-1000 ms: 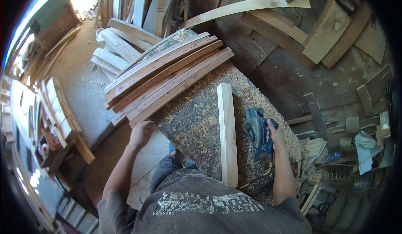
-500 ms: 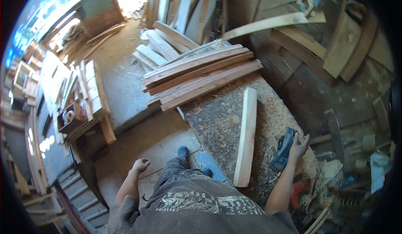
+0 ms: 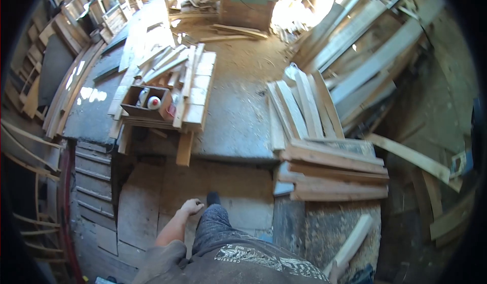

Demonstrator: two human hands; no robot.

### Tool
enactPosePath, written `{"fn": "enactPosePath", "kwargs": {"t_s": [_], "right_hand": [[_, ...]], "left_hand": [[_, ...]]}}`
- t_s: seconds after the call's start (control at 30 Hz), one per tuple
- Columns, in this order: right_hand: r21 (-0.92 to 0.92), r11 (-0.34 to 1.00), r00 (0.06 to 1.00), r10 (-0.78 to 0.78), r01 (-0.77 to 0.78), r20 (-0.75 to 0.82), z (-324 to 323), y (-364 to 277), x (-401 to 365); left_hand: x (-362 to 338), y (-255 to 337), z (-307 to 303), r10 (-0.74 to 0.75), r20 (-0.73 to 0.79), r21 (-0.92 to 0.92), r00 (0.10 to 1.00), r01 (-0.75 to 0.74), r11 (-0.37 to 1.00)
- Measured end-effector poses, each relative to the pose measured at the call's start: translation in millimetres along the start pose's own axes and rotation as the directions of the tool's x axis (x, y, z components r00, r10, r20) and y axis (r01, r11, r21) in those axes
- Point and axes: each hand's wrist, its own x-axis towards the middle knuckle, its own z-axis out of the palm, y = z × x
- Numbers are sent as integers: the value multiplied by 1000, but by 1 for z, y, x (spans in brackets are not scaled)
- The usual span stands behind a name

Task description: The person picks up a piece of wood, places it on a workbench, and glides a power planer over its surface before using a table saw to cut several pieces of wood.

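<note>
My left hand [image 3: 190, 206] hangs beside my left leg over the floorboards, holding nothing, its fingers loosely curled. My right hand is out of the picture. On the sawdust-covered bench [image 3: 324, 228] at the lower right lies a pale straight plank [image 3: 353, 243]. A blue bit of the power planer [image 3: 363, 274] shows at the bottom edge beside it. A stack of curved boards [image 3: 335, 172] rests on the bench's far end, well to the right of my left hand.
Ahead stands a low pallet table [image 3: 187, 106] carrying a wooden box [image 3: 147, 104] and loose slats. More boards [image 3: 299, 109] lean and lie on the concrete floor. Steps [image 3: 94, 167] drop away at the left. Long planks [image 3: 370, 50] stand at the right.
My view has swung left, away from the bench toward the workshop floor. My right hand has left the planer and gone out of sight. My left hand has dropped off the bench to my side.
</note>
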Motion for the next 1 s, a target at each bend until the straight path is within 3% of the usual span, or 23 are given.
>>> {"fn": "enactPosePath", "kwargs": {"t_s": [0.03, 0.1, 0.23, 0.43, 0.57, 0.63, 0.67, 0.7, 0.73, 0.77, 0.83, 0.87, 0.9, 0.93, 0.97, 1.0], "right_hand": [[-22, 999, 1000, -23, 23, -11, -7, -8, -4], [-141, 990, 995, -3, -11, -98, -21, -53, -16], [-200, 980, 978, -36, -6, -204, -41, -143, -7], [-187, 971, 913, -209, 150, -350, -51, -258, 56], [-177, 938, 840, -346, 298, -419, -17, -361, 119], [-100, 947, 865, -320, 306, -387, 12, -449, 140], [-208, 900, 788, -436, 383, -434, 36, -483, 161], [-254, 905, 782, -423, 340, -457, 51, -546, 149], [38, 814, 748, -513, 579, -421, 79, -583, 162], [198, 883, 900, -389, 425, -195, 80, -661, 135], [336, 814, 850, -522, 474, 65, 109, -764, 122], [361, 755, 799, -600, 547, 47, 112, -822, 95], [299, 809, 815, -562, 506, 143, 109, -881, 65], [388, 683, 673, -716, 618, 187, 113, -924, 56], [606, 608, 624, -749, 513, 224, 150, -945, 55], [557, 571, 536, -807, 603, 246, 142, -991, 34]], "left_hand": [[12, -17, -22, -11, -8, -13, 1000, 11, 1000], [26, -32, -61, -180, 31, -141, 983, 183, 973], [63, -20, -171, -197, -122, -232, 973, 165, 959], [186, 94, -286, 134, -274, -270, 952, -210, 940], [244, 210, -326, 380, -146, -420, 913, -405, 812], [271, 270, -358, 465, -44, -439, 884, -435, 786], [285, 297, -374, 464, -30, -427, 885, -431, 795], [299, 325, -391, 498, -22, -401, 867, -464, 790], [311, 356, -413, 532, -17, -375, 847, -498, 782], [320, 384, -434, 538, 11, -370, 843, -496, 785], [329, 436, -478, 538, 85, -341, 838, -483, 806], [336, 456, -496, 550, 123, -355, 826, -480, 802], [344, 476, -516, 536, 185, -336, 824, -459, 822], [348, 494, -535, 518, 242, -318, 820, -437, 841], [351, 509, -550, 524, 242, -308, 817, -448, 839], [353, 519, -562, 481, 222, -365, 848, -386, 847]]}}
